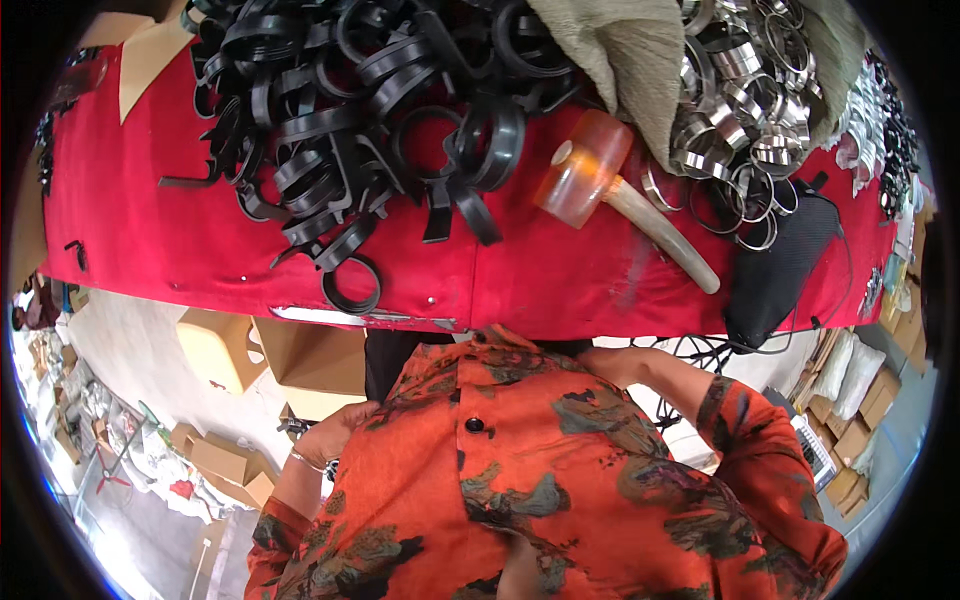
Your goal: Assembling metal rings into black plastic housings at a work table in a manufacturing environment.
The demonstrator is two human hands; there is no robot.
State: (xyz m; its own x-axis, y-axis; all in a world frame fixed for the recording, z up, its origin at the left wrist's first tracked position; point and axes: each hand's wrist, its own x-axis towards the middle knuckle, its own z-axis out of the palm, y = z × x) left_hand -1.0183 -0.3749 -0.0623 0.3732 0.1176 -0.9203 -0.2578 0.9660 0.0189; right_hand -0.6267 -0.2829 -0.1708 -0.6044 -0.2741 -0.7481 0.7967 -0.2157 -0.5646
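My left hand (338, 436) is low at my left side, beside my orange patterned shirt, its fingers hidden at the shirt's edge. Against the front of the shirt, just below the table edge, rests my right hand (618, 366); its fingers are out of sight too. On the red-covered table (200, 245) in front of me lies a mallet (590, 168) with an amber head and a pale handle. Black plastic rings with tabs (350, 284) are heaped to its left. Shiny metal rings (740, 125) spill from a greenish cloth sack (630, 60) at the right.
A black cylindrical device (785, 265) with a cable lies near the table's right front edge. Cardboard boxes (310, 352) stand below the table at the left. More cartons (870, 405) and plastic bags are on the floor at the far right.
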